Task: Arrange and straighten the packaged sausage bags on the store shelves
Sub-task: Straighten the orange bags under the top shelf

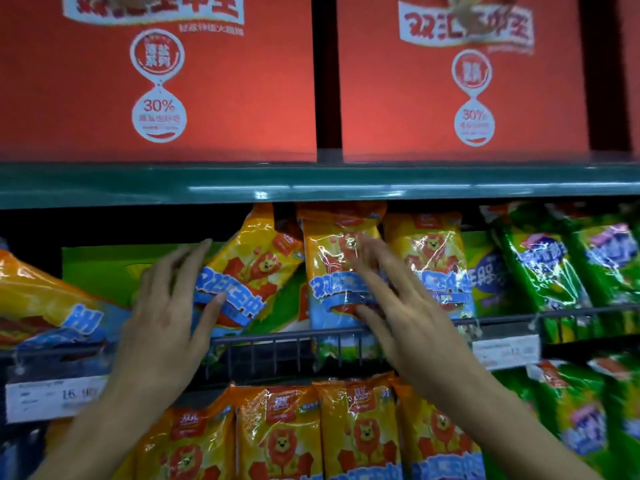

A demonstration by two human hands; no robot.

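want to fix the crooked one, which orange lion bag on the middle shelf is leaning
The leftmost lion bag, under the left hand, tilts right; its two neighbours stand upright.

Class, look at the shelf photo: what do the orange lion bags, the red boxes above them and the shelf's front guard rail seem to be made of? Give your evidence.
Orange lion bags: thin glossy plastic film, judging by the crinkles and sharp white glare.
Red boxes: probably printed cardboard; flat faces, straight edges, matte.
Guard rail: likely dark coated metal wire, thin straight bars; the coating is unclear.
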